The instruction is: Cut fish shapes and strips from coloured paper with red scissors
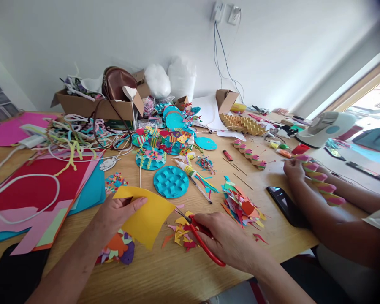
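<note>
My left hand (122,209) pinches a yellow sheet of paper (150,213) by its upper left part, thumb on top, above the table. In my right hand (223,238) is a pair of red-handled scissors (205,242), its blades pointing at the sheet's right edge. Whether the blades touch the paper I cannot tell. Beneath the scissors lie yellow and red paper scraps (180,234). A pile of colourful cut shapes (123,249) sits partly hidden under the sheet. Just beyond is a round turquoise disc (171,181) with raised curled pieces.
Coloured paper sheets (50,181) and a white cable (58,190) lie left. A scrap heap (243,204), a glue bottle (186,167) and a phone (285,204) are on the table (152,278). At right, another person's hand (294,171) is beside a pink-and-green paper strip (319,177).
</note>
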Demonstrator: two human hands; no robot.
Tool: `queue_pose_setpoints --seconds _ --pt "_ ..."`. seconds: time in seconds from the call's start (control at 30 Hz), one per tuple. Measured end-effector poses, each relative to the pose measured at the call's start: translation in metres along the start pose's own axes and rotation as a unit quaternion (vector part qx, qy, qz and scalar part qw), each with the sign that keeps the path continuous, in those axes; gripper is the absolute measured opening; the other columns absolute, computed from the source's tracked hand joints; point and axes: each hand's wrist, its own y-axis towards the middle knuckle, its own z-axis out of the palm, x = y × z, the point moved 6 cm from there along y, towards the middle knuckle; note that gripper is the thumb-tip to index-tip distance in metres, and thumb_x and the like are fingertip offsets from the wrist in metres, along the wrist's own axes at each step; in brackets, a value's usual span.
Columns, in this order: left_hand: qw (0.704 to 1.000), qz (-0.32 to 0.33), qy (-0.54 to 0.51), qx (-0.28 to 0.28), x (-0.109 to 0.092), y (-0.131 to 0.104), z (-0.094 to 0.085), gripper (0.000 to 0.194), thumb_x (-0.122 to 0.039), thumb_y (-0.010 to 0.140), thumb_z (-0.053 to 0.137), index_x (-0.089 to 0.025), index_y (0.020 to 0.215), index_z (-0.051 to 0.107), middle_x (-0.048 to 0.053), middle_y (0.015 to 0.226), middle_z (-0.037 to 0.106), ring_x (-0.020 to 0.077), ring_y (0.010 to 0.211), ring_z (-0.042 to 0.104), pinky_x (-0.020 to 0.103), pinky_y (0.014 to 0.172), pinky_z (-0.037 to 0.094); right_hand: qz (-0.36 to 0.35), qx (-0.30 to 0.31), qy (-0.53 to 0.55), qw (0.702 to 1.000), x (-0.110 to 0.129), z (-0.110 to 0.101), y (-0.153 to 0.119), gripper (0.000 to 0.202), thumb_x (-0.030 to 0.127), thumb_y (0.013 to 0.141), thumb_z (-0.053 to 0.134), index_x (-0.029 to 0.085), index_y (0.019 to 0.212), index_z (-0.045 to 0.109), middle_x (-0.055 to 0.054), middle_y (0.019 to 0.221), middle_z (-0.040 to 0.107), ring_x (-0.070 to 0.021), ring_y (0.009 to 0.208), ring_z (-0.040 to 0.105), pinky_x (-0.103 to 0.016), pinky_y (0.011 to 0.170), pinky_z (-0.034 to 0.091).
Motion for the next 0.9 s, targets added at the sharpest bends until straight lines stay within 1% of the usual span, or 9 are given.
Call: queue_pose_setpoints --seconds 0.13,0.23,0.3,0.4,0.53,0.6,0.73,0.9 --pt "1.0 -0.004 0.025 -0.003 -0.001 0.002 -0.004 0.025 -0.027 0.052 0.075 -0.014 0.07 0.065 0.0 0.058 0.072 0.0193 0.057 0.066 0.024 0.053 0.051 -0.003 0.005 0.017 1.0 0.0 -0.001 0.0 0.031 0.033 0.088 0.036 0.017 0.071 0.055 -0.003 0.061 0.058 -0.0111 0.052 0.047 -0.023 0.05 0.027" --pt "0.999 0.027 0.04 0.0 -0.004 0.003 -0.004 0.026 -0.028 0.053 0.074 -0.013 0.071 0.064 0.002 0.061 0.073 0.0188 0.058 0.066 0.023 0.052 0.05 0.001 0.005 0.022 1.0 -0.002 0.0 -0.001 0.03 0.033 0.089 0.036 0.017 0.072 0.056 -0.003 0.063 0.059 -0.0113 0.054 0.049 -0.022 0.051 0.028" --pt "0.999 0.034 0.041 0.011 -0.004 0.004 -0.003 0.026 -0.028 0.053 0.074 -0.012 0.071 0.064 0.002 0.061 0.073 0.0183 0.056 0.066 0.023 0.051 0.05 0.003 0.004 0.02 1.0 -0.003 0.001 -0.001 0.031 0.034 0.089 0.035 0.018 0.072 0.056 -0.003 0.064 0.06 -0.0115 0.055 0.05 -0.022 0.051 0.028" --pt "0.999 0.016 0.028 0.024 0.001 0.004 -0.002 0.027 -0.028 0.053 0.075 -0.012 0.072 0.064 0.001 0.059 0.072 0.0175 0.053 0.065 0.024 0.051 0.051 -0.004 0.004 0.017 1.0 0.001 0.0 0.001 0.037 0.04 0.089 0.033 0.017 0.071 0.055 -0.003 0.063 0.059 -0.0112 0.054 0.049 -0.022 0.05 0.027" --pt "0.999 -0.004 0.027 0.02 0.005 0.002 0.0 0.024 -0.027 0.052 0.075 -0.013 0.07 0.065 0.001 0.06 0.073 0.0178 0.054 0.066 0.024 0.052 0.051 -0.015 0.007 0.023 1.0 0.008 -0.002 0.005 0.044 0.046 0.09 0.028 0.017 0.071 0.055 -0.003 0.061 0.059 -0.011 0.052 0.047 -0.023 0.049 0.027" --pt "1.0 -0.018 0.018 0.016 0.006 0.0 0.001 0.022 -0.024 0.051 0.075 -0.014 0.068 0.066 0.001 0.061 0.073 0.0178 0.054 0.066 0.024 0.052 0.051 -0.016 0.01 0.028 0.999 0.009 -0.003 0.005 0.044 0.047 0.09 0.027 0.017 0.072 0.055 -0.003 0.062 0.059 -0.011 0.053 0.048 -0.022 0.05 0.027" --pt "1.0 -0.021 -0.012 0.019 0.008 -0.001 0.003 0.02 -0.023 0.049 0.076 -0.014 0.064 0.065 0.0 0.056 0.072 0.0167 0.051 0.065 0.022 0.049 0.051 -0.015 0.014 0.033 0.999 0.009 -0.002 0.005 0.045 0.047 0.09 0.027 0.017 0.072 0.054 -0.003 0.062 0.059 -0.0105 0.053 0.048 -0.022 0.049 0.026" --pt "0.999 -0.036 -0.015 0.037 0.015 0.003 0.0 0.029 -0.029 0.044 0.079 -0.014 0.065 0.066 -0.001 0.054 0.072 0.0157 0.049 0.066 0.021 0.047 0.051 -0.019 0.019 0.032 0.999 0.009 -0.001 0.004 0.044 0.046 0.09 0.026 0.017 0.071 0.053 -0.003 0.061 0.057 -0.0096 0.052 0.046 -0.022 0.049 0.025"
